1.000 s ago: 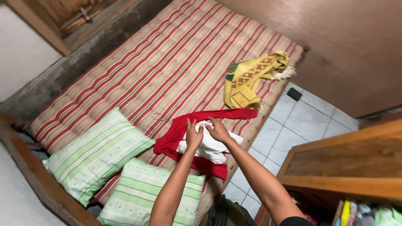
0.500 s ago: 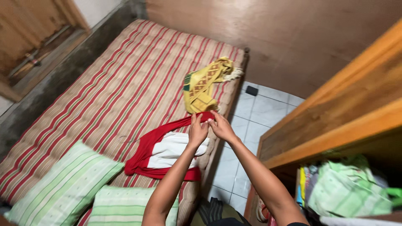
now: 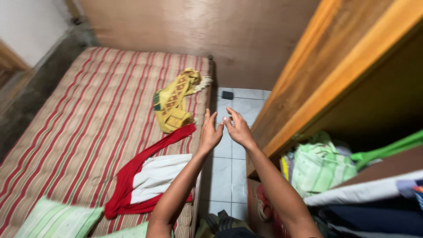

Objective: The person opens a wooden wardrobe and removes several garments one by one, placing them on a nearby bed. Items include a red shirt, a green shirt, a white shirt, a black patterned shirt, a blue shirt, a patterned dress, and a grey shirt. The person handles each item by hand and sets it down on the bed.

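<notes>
My left hand (image 3: 210, 131) and my right hand (image 3: 238, 129) are raised side by side over the gap between the mattress and the wooden cupboard, fingers spread, holding nothing. A red and white garment (image 3: 150, 176) lies on the striped mattress (image 3: 79, 128) just left of my left forearm, one red sleeve stretching up toward my left hand. A yellow patterned cloth (image 3: 174, 100) lies crumpled near the mattress's far right edge.
A wooden cupboard (image 3: 335, 66) stands open at the right, its shelves stuffed with folded clothes (image 3: 319, 167). White floor tiles (image 3: 224, 176) run between mattress and cupboard, with a small dark object (image 3: 227, 94) by the brown wall. Green striped pillows (image 3: 57, 218) lie at the near left.
Both hands let go of the red sleeve and lifted off the mattress, moving right over the floor gap. The view swung right, bringing the cupboard shelves into sight.
</notes>
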